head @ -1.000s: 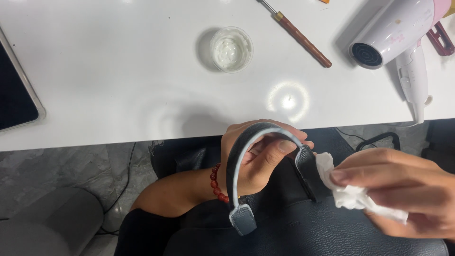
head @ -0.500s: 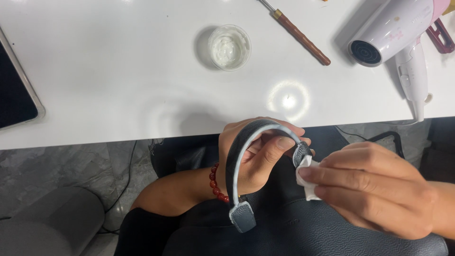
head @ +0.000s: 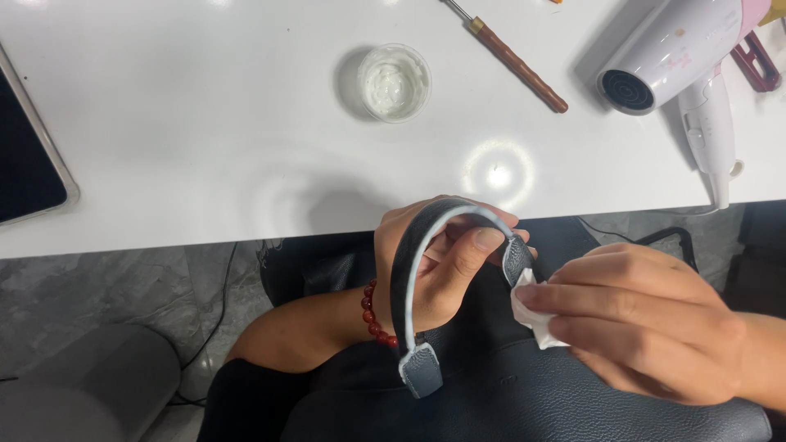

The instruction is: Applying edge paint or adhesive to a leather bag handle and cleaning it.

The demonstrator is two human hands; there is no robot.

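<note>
Quick count of what's showing up here: one curved dark leather strap (head: 407, 278) with a pale painted edge, one small white wipe (head: 528, 315), one round clear dish (head: 395, 81) of white paste, one wooden-handled tool (head: 516, 56), one white hair dryer (head: 684, 61), and one tablet (head: 29, 160) peeking in at the left edge.

The left hand (head: 434, 266) is curling loosely around the top of the strap's arch, thumb pressing on the inner side, so it's gripping the strap and holding it up just below the table edge, over a dark leather bag (head: 524, 401) lying in the lap. A red bead bracelet (head: 375, 315) is sitting on that wrist.

The right hand (head: 647, 323) is pinching the wipe between thumb and fingers, pressing it against the strap's right end.

The white table (head: 205, 123) is glossy, throwing back a ceiling light. Below it, grey marbled floor (head: 106, 286) is showing, plus some black cables.
</note>
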